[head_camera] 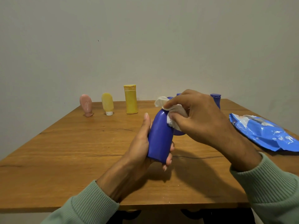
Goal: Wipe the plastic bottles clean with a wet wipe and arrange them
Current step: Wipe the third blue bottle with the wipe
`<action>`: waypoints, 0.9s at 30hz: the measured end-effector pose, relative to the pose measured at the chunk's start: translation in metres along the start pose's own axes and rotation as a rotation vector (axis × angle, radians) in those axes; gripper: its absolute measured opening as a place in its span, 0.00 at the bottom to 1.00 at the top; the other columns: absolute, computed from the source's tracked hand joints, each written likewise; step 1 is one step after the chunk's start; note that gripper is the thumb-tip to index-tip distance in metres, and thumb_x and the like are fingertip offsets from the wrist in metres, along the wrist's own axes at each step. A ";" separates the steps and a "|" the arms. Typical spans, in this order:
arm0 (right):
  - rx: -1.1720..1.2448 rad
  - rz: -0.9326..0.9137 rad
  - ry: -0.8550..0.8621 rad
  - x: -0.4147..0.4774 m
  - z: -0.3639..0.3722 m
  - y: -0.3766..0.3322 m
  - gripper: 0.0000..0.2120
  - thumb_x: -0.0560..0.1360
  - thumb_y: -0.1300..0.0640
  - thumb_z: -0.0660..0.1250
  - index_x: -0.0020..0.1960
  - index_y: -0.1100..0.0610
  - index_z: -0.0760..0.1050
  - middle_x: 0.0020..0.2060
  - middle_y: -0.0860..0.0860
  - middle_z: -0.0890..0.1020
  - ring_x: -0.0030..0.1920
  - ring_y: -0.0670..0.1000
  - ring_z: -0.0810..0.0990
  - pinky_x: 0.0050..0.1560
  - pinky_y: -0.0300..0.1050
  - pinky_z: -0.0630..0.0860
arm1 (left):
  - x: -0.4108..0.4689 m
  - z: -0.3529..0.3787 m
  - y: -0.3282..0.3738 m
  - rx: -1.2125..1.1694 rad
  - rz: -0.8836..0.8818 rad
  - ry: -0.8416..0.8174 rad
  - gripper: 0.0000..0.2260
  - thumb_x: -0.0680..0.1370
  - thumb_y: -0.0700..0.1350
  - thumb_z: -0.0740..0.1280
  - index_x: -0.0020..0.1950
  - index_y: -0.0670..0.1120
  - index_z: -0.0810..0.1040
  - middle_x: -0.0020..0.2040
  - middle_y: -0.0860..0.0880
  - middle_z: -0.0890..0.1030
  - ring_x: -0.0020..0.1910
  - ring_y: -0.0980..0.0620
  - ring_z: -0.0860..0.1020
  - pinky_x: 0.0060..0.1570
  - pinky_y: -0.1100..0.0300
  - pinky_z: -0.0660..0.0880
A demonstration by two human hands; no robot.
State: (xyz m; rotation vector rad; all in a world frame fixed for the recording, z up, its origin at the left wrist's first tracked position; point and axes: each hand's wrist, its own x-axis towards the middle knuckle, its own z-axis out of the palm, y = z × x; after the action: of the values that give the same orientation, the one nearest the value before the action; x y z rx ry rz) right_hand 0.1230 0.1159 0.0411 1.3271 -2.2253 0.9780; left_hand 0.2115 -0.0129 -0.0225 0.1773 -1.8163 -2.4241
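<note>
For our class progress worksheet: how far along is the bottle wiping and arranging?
Seemingly done: pink tube, pale tube and yellow bottle stand in a row. In hand: left hand holds a blue bottle; right hand rubs the wipe on its neck. Left: other blue bottles partly hidden behind that hand.

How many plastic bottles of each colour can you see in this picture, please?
Blue: 3, the held blue bottle in the left hand, plus two blue bottles partly hidden behind the right hand, which grips the wet wipe.
Yellow: 2, the tall yellow bottle and the pale yellow tube.
Pink: 1, the pink tube.
Total: 6.
</note>
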 end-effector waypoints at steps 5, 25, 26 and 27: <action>-0.005 -0.013 -0.051 -0.002 0.002 -0.005 0.13 0.74 0.57 0.68 0.58 0.51 0.78 0.50 0.45 0.77 0.48 0.43 0.75 0.47 0.32 0.72 | 0.001 0.001 -0.002 -0.017 -0.007 0.011 0.36 0.76 0.71 0.47 0.58 0.42 0.76 0.40 0.38 0.78 0.30 0.45 0.76 0.30 0.56 0.75; 0.161 -0.027 -0.186 0.001 -0.021 0.001 0.08 0.70 0.55 0.72 0.48 0.47 0.81 0.44 0.41 0.79 0.44 0.42 0.80 0.40 0.36 0.80 | 0.001 0.000 0.016 -0.446 0.043 0.390 0.20 0.80 0.52 0.63 0.64 0.39 0.73 0.36 0.39 0.83 0.27 0.48 0.75 0.33 0.55 0.69; 0.166 -0.014 -0.155 0.001 -0.019 0.001 0.08 0.70 0.55 0.73 0.48 0.47 0.80 0.44 0.41 0.78 0.43 0.42 0.79 0.38 0.35 0.79 | 0.002 -0.001 0.017 -0.436 0.042 0.384 0.20 0.80 0.52 0.63 0.64 0.39 0.72 0.36 0.39 0.83 0.27 0.48 0.74 0.32 0.56 0.69; 0.170 -0.006 -0.135 0.001 -0.017 0.000 0.08 0.69 0.56 0.73 0.47 0.47 0.80 0.43 0.40 0.78 0.42 0.42 0.79 0.37 0.34 0.79 | 0.002 -0.002 0.017 -0.427 0.039 0.380 0.19 0.80 0.51 0.63 0.63 0.39 0.72 0.35 0.39 0.83 0.27 0.48 0.74 0.30 0.57 0.70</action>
State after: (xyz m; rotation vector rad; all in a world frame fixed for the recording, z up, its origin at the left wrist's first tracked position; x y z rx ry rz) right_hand 0.1222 0.1275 0.0533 1.5138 -2.2776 1.1281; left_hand 0.2103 -0.0202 -0.0067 0.5126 -1.1138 -2.4693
